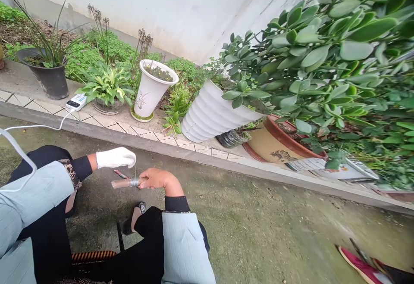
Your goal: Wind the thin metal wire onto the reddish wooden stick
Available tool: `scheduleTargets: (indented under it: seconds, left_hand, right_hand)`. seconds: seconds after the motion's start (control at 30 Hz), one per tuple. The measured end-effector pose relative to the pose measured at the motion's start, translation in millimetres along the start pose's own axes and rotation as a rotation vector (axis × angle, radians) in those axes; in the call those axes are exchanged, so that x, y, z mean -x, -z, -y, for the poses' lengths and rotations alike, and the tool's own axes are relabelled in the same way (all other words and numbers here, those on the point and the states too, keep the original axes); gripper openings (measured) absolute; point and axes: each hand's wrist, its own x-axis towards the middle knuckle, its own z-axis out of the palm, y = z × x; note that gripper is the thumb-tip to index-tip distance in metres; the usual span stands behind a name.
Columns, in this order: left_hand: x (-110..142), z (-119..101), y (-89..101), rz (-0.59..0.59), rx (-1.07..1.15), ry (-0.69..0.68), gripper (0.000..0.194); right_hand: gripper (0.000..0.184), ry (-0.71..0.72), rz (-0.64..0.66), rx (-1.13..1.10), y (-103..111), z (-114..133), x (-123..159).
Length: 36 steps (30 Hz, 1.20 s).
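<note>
My left hand [116, 158], in a white glove, is closed with its fingertips pinched on a thin strand of wire [135, 171]. The strand runs down to a short wooden stick [120, 184] that has silvery wire [133, 182] wound around its middle. Bare and closed around the stick's right end is my right hand [155, 178], which hides that end. Just behind the stick shows a thin reddish, dark-tipped object [120, 173]; whether it touches the stick I cannot tell.
A tiled ledge [116, 127] runs across in front, bearing a black pot [51, 79], white pots [152, 92] and a large leafy plant [310, 55]. A white device [76, 102] with a cable sits there. At lower right is another person's red shoe [355, 261].
</note>
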Motion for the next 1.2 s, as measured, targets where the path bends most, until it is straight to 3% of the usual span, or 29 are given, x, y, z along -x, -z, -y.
scheduleTargets:
  seconds: [0.1, 0.17, 0.23, 0.37, 0.47, 0.57, 0.63, 0.7, 0.77, 0.83, 0.9, 1.0, 1.1, 1.13, 1.2]
  left_hand:
    - [-1.9, 3.6, 3.3, -0.064, -0.038, 0.036, 0.031]
    - [-2.8, 5.0, 3.3, -0.075, -0.012, 0.055, 0.034]
    - [-2.7, 7.3, 0.1, -0.023, 0.061, 0.066, 0.037]
    - [1.1, 14.4, -16.8, 0.188, 0.085, 0.174, 0.040]
    - [4.5, 13.2, -32.5, 0.280, -0.012, 0.200, 0.046]
    - [5.9, 0.2, -38.3, 0.307, -0.007, 0.081, 0.051]
    - [5.8, -10.5, -33.1, 0.246, 0.032, 0.006, 0.050]
    - [5.4, -17.0, -22.7, 0.115, 0.098, -0.019, 0.050]
    - [5.1, -16.7, -11.8, -0.030, 0.167, -0.005, 0.051]
    - [5.0, -10.5, -4.3, -0.102, 0.241, 0.003, 0.052]
    - [5.0, -1.9, -1.6, -0.123, 0.308, 0.005, 0.052]
    - [4.5, 7.3, -1.9, -0.137, 0.382, 0.014, 0.052]
    - [3.7, 7.1, -1.7, -0.144, 0.395, 0.032, 0.052]
    - [3.6, 5.4, -1.7, -0.134, 0.371, 0.034, 0.052]
    - [3.7, 1.1, -3.3, -0.058, 0.283, 0.033, 0.051]
  right_hand:
    - [0.019, 0.166, 0.069, -0.138, -0.6, 2.2, 6.3]
    - [0.027, 0.294, 0.020, -0.271, 2.8, 1.5, 18.1]
    - [0.035, 0.415, -0.163, -0.466, 8.7, -2.0, 33.0]
    - [0.035, 0.528, -0.705, -0.847, 22.6, -18.3, 52.3]
    - [0.029, 0.379, -0.926, -0.843, 29.8, -33.4, 48.0]
    - [0.022, -0.010, -0.997, -0.507, 31.6, -41.7, 36.1]
    - [0.017, -0.236, -0.930, -0.190, 29.3, -40.3, 29.3]
    - [0.014, -0.291, -0.760, 0.020, 24.3, -33.5, 23.8]
    - [0.013, -0.224, -0.524, 0.061, 17.6, -23.5, 18.4]
    - [0.013, -0.121, -0.290, 0.014, 10.5, -13.1, 12.3]
    - [0.012, -0.002, -0.083, -0.048, 4.9, -4.4, 7.2]
    - [0.019, 0.213, 0.130, -0.147, 2.1, 2.4, 8.3]
    - [0.034, 0.398, 0.181, -0.324, 5.4, -1.5, 23.1]
    - [0.039, 0.458, 0.136, -0.406, 7.2, -5.0, 29.7]
    - [0.042, 0.585, -0.086, -0.603, 11.0, -13.1, 41.4]
